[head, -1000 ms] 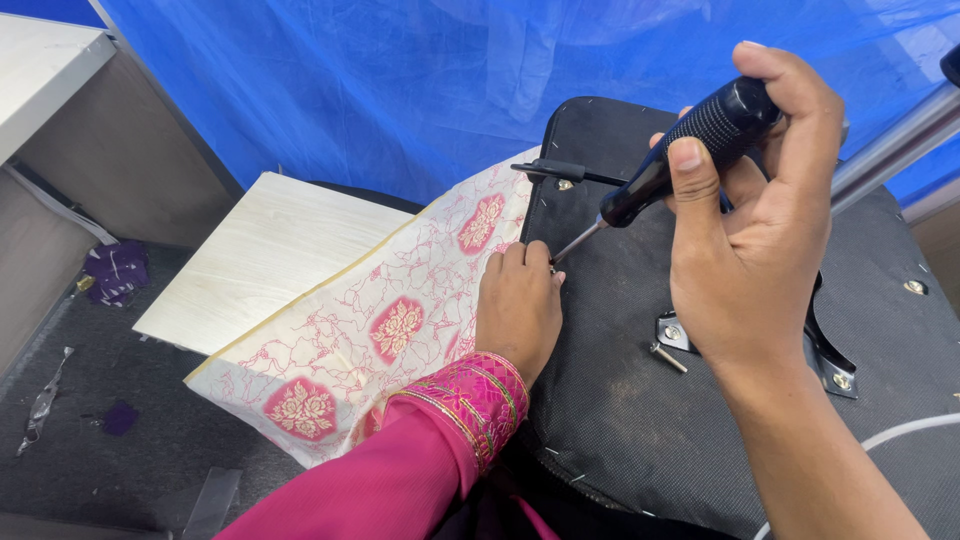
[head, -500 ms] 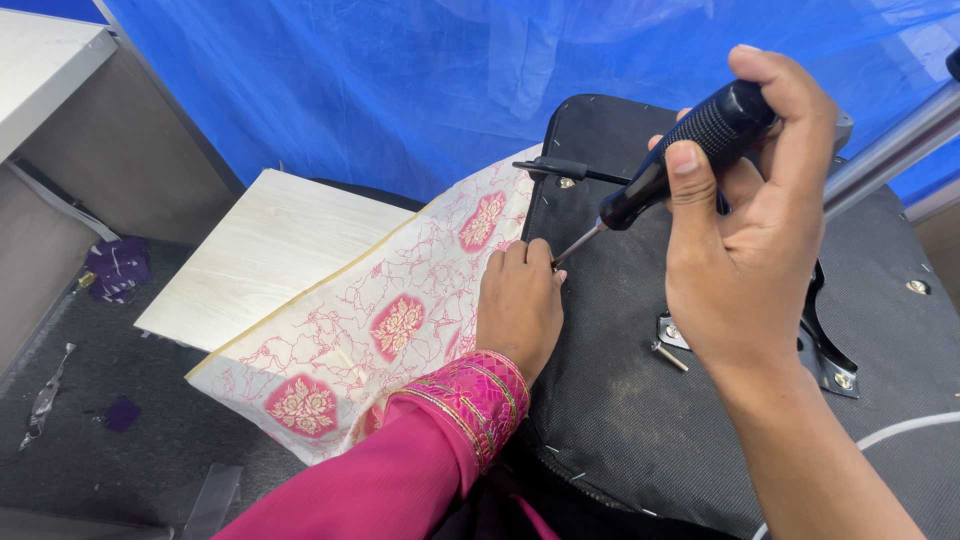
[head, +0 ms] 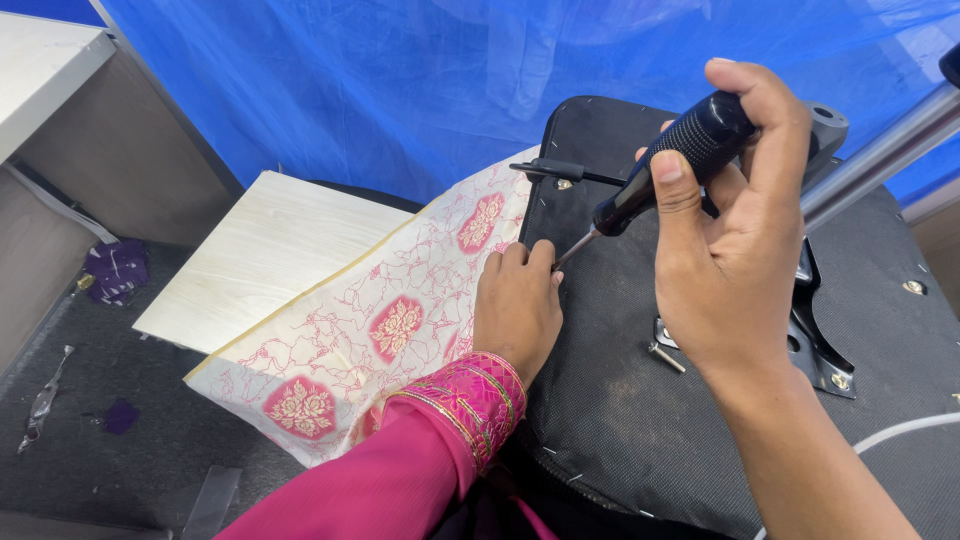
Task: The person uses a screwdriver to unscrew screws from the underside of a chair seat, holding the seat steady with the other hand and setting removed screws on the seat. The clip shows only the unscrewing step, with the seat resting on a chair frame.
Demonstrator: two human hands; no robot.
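Observation:
My right hand [head: 730, 240] grips a black-handled screwdriver [head: 675, 165], its thin metal tip slanting down-left to the edge of a black fabric-covered seat base [head: 620, 400]. My left hand [head: 515, 305], in a pink embroidered sleeve, rests fist-like on that edge, fingertips right by the tip. I cannot see if it pinches anything. A cream cloth with pink flower patches [head: 370, 330] lies under the left hand. A loose screw [head: 665, 356] lies on the seat base next to a black metal bracket [head: 815, 340].
A pale wooden board [head: 260, 260] lies left of the cloth on dark grey carpet. A blue plastic sheet [head: 450, 70] hangs behind. A silver metal tube [head: 880, 150] crosses at upper right. A grey cabinet [head: 60, 130] stands at left, purple scraps [head: 115, 270] beside it.

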